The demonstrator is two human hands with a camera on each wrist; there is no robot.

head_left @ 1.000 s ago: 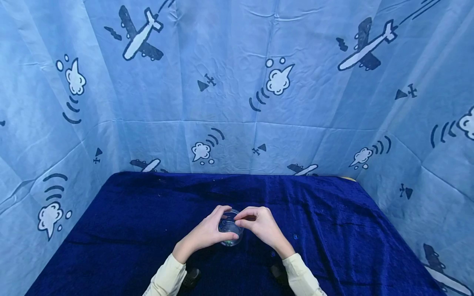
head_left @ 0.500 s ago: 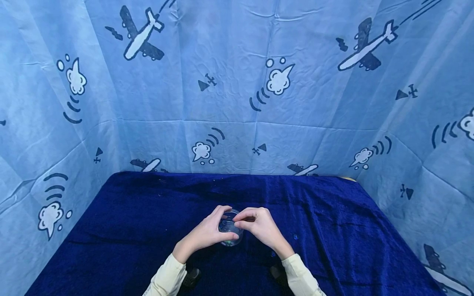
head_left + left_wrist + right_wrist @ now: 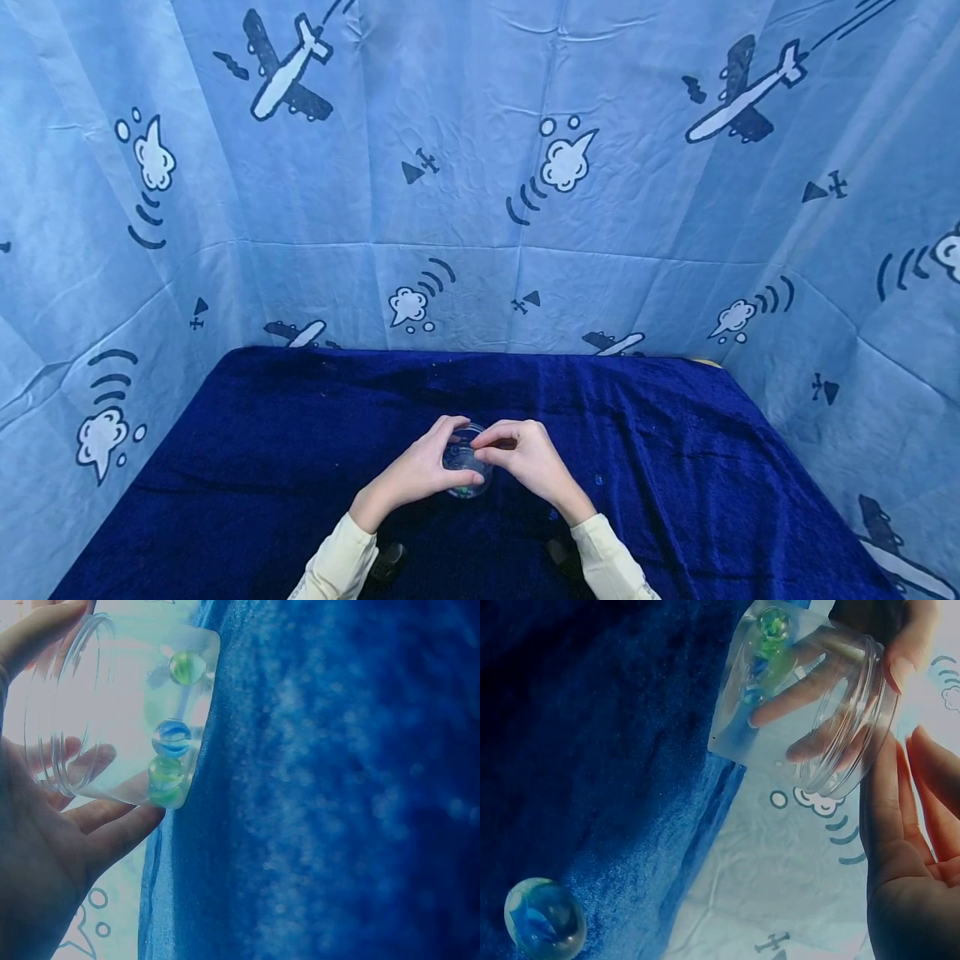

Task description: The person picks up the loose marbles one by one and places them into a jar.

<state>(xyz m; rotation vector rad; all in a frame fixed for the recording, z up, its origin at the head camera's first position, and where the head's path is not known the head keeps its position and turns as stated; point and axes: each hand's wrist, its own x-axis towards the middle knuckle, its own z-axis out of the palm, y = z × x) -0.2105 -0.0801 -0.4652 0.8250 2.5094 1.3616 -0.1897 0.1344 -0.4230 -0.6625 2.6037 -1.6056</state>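
Observation:
My left hand (image 3: 423,467) grips a clear plastic jar (image 3: 468,460) round its side, thumb on the near side and fingers on the far side. The jar's base is against the blue cloth and its threaded mouth faces up. Inside, at the bottom, lie several glass marbles, among them a blue-streaked marble (image 3: 172,738) and a green one (image 3: 187,668). Over the mouth is my right hand (image 3: 525,450), its thumb and forefinger tips close together at the rim. Whether they pinch anything I cannot tell.
Dark blue velvety cloth (image 3: 300,433) covers the table. On it, right of the jar, lie a loose blue marble (image 3: 598,480) and another marble (image 3: 553,515) near the right wrist. A light blue curtain (image 3: 465,200) printed with planes hangs round the back and sides.
Almost nothing differs. Both hands keep their places at the jar, and the two loose marbles lie where they were.

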